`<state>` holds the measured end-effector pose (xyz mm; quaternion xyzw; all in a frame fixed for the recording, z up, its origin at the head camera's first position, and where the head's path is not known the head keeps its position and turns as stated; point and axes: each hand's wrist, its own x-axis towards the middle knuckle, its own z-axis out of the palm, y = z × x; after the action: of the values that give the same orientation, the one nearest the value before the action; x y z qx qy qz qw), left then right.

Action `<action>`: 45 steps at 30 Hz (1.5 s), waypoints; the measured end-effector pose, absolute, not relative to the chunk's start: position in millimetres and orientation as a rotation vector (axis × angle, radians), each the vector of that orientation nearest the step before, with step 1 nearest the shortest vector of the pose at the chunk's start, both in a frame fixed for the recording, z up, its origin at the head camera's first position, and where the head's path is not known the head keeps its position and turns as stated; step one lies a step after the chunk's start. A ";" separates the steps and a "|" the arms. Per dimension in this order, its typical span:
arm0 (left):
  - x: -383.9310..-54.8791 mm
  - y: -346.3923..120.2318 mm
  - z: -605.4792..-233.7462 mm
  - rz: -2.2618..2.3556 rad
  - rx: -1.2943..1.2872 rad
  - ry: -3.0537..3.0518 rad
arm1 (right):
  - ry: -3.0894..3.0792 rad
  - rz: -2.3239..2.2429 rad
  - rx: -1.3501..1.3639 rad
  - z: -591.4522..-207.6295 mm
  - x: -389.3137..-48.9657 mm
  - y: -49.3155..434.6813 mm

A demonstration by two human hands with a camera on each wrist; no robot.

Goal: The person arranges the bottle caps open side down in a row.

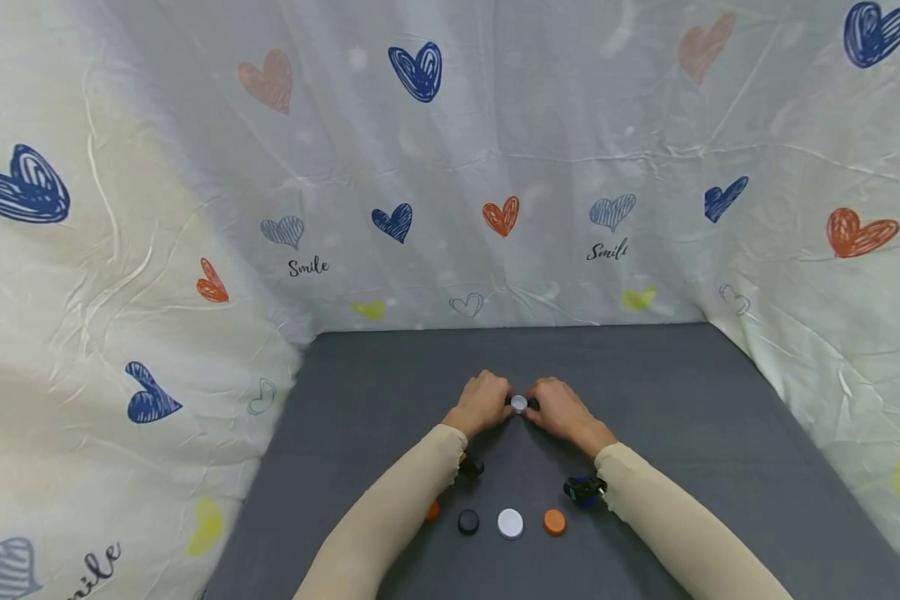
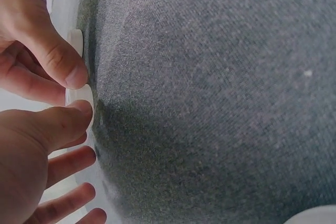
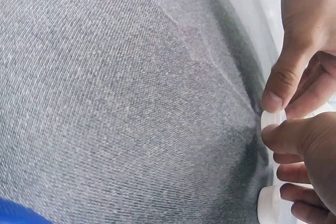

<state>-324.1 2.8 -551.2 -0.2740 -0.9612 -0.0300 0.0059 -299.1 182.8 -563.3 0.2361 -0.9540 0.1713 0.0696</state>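
Observation:
Near the middle of the grey table [image 1: 630,367], my left hand [image 1: 483,400] and right hand [image 1: 560,407] meet at a small round white cap [image 1: 519,404]. In the left wrist view, both thumbs and fingers pinch the cap [image 2: 80,94] on opposite sides, just at the cloth. The right wrist view shows the same cap [image 3: 271,119] between the two thumbs. A second white cap [image 3: 269,205] stands on the cloth under my right hand's other fingers. My right hand hides it in the head view. The left hand's remaining fingers are loosely spread.
Closer to me, a row holds an orange cap [image 1: 432,511] partly behind my left sleeve, a black cap [image 1: 468,522], a white cap [image 1: 510,524] and another orange cap [image 1: 554,522]. A heart-patterned curtain [image 1: 435,142] surrounds the table.

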 end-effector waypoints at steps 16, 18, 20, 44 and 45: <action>-317.5 -11.8 -535.4 -0.269 -0.897 -2.936 | -2.775 0.551 0.727 -546.9 -290.1 179.1; -314.2 -14.0 -530.9 -0.273 -0.899 -2.919 | -2.764 0.555 0.731 -544.1 -288.6 178.4; -311.3 -16.0 -527.1 -0.277 -0.902 -2.908 | -2.755 0.563 0.737 -541.3 -286.8 177.9; -268.7 -46.4 -484.7 -0.388 -0.935 -2.676 | -2.589 0.647 0.810 -496.9 -252.8 166.6; -266.9 -48.0 -483.9 -0.391 -0.938 -2.666 | -2.579 0.653 0.815 -495.6 -251.5 166.0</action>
<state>-266.9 -48.0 -483.9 -0.3253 -0.9247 -0.1356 0.1439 -251.5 166.0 -495.6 0.2882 -0.9120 0.2308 0.1787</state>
